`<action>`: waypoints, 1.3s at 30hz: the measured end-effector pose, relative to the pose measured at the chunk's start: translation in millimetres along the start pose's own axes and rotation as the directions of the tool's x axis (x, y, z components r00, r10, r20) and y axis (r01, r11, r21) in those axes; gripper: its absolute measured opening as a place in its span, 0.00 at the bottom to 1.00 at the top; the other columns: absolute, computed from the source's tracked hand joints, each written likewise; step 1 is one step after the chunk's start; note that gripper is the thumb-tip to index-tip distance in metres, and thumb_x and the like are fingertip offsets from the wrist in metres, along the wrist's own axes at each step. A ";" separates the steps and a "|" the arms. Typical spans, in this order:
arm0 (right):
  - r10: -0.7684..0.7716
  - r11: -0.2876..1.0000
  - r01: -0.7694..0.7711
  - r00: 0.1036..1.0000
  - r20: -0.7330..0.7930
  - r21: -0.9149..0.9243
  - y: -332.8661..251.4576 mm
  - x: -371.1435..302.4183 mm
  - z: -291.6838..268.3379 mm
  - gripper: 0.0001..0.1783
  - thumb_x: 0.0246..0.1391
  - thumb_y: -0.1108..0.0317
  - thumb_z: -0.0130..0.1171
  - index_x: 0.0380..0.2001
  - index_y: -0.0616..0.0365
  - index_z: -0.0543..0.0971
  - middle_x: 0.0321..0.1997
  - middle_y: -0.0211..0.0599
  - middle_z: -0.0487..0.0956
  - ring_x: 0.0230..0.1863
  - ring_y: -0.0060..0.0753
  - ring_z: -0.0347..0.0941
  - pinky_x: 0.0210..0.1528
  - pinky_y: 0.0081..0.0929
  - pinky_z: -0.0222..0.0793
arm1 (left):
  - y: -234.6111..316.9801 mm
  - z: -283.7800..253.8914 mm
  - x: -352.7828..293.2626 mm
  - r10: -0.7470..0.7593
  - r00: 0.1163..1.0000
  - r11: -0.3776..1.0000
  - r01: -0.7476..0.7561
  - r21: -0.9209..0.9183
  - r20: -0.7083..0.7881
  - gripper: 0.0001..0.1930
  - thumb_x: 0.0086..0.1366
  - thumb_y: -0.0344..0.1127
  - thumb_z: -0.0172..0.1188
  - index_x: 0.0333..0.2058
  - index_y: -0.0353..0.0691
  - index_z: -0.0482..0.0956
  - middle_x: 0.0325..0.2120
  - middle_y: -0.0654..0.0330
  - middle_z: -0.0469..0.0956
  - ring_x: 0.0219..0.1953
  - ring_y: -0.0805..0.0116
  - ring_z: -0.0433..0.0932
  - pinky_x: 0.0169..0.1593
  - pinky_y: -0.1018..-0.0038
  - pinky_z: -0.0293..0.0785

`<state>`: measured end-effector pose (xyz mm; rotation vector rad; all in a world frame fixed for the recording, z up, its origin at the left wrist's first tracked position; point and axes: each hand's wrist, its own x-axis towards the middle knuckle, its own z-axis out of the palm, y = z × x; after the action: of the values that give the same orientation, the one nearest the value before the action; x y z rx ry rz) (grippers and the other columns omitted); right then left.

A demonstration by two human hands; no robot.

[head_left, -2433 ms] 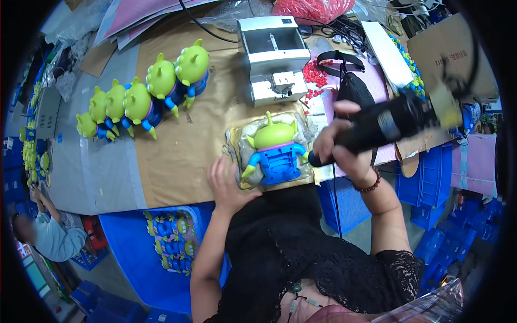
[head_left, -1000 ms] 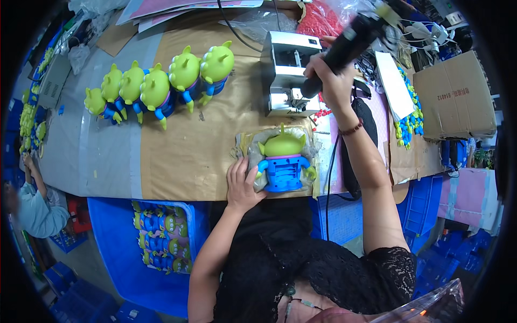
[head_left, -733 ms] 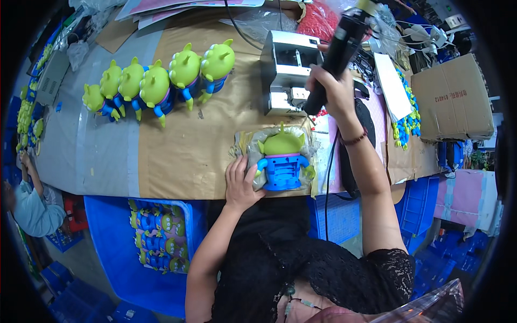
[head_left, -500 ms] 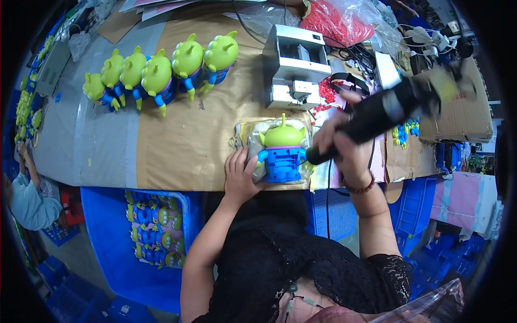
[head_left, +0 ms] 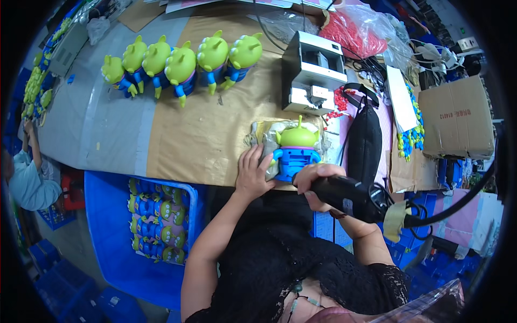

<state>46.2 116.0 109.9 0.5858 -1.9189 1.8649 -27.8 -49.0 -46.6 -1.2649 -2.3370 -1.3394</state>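
A green and blue alien toy figure lies back side up on a padded holder at the table's near edge, an open cavity showing in its blue body. My left hand rests with its fingers apart on the holder, against the toy's left side. Wrapped round a black corded electric screwdriver, my right hand is at the toy's lower right. The screwdriver lies almost level, its front end toward the toy's lower edge. My fingers hide its tip, so contact with the toy cannot be seen.
Several alien figures stand at the back left. A white and black machine stands behind the toy, with red small parts beside it. A black pouch and a carton are rightward. A blue bin holds more figures. Another person is far left.
My right hand has brought the screwdriver down and nearer to me, from right of the toy to its lower edge. My left hand stays beside the toy. The whole view has shifted slightly.
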 end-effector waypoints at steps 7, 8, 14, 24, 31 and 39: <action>-0.193 0.980 0.190 0.981 0.032 0.064 16.2 3.0 7.8 0.32 0.42 0.82 0.61 0.54 0.58 0.66 0.20 0.36 0.74 0.19 0.34 0.73 0.21 0.28 0.69 | 6.8 -14.8 -1.8 -0.058 0.997 0.997 0.061 -0.043 0.056 0.46 0.44 0.53 0.73 0.61 0.46 0.63 0.59 0.44 0.62 0.62 0.43 0.61 0.64 0.48 0.55; -0.192 0.979 0.190 0.981 0.025 0.069 18.2 2.3 9.5 0.32 0.42 0.82 0.61 0.53 0.58 0.66 0.20 0.35 0.74 0.19 0.33 0.73 0.21 0.28 0.69 | 9.4 -20.1 -1.4 -0.081 0.995 0.995 0.084 -0.056 0.063 0.44 0.48 0.55 0.71 0.61 0.46 0.64 0.58 0.45 0.63 0.61 0.44 0.61 0.64 0.49 0.56; -0.127 0.990 0.128 0.992 -0.029 0.062 0.7 8.8 1.5 0.31 0.46 0.77 0.61 0.56 0.58 0.65 0.22 0.33 0.72 0.21 0.30 0.71 0.26 0.28 0.68 | 36.7 -29.1 37.2 -0.420 0.874 0.884 0.455 -0.107 0.245 0.22 0.62 0.49 0.62 0.46 0.38 0.73 0.43 0.48 0.71 0.45 0.45 0.74 0.46 0.54 0.71; -0.042 0.972 0.172 0.795 -0.605 0.159 -96.4 27.4 -101.2 0.34 0.59 0.63 0.54 0.66 0.58 0.58 0.28 0.28 0.64 0.27 0.21 0.61 0.37 0.26 0.61 | -30.0 -146.7 32.2 -0.428 0.904 0.755 0.361 -0.548 0.006 0.15 0.70 0.37 0.51 0.48 0.33 0.71 0.44 0.51 0.74 0.44 0.61 0.75 0.48 0.62 0.71; 0.270 0.932 0.010 0.651 -0.710 0.363 -75.1 -24.5 -127.8 0.27 0.65 0.67 0.50 0.65 0.60 0.60 0.30 0.28 0.60 0.31 0.21 0.59 0.44 0.26 0.68 | -236.1 -325.6 65.5 -0.428 0.363 0.871 0.411 -0.269 -0.828 0.20 0.73 0.41 0.49 0.52 0.29 0.67 0.45 0.49 0.74 0.47 0.57 0.74 0.52 0.63 0.68; 0.318 0.919 -0.022 0.633 -0.706 0.394 -77.3 -21.2 -118.5 0.25 0.66 0.69 0.49 0.64 0.62 0.60 0.31 0.30 0.60 0.32 0.22 0.59 0.45 0.25 0.70 | -379.4 -330.7 84.3 -0.504 0.400 0.603 0.798 0.020 -0.765 0.20 0.70 0.39 0.53 0.52 0.30 0.66 0.47 0.41 0.73 0.49 0.45 0.73 0.52 0.58 0.67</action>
<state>106.1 233.1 166.0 -0.3172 -1.0984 2.1093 -443.3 -345.4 -50.3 0.4126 -2.3334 -1.0893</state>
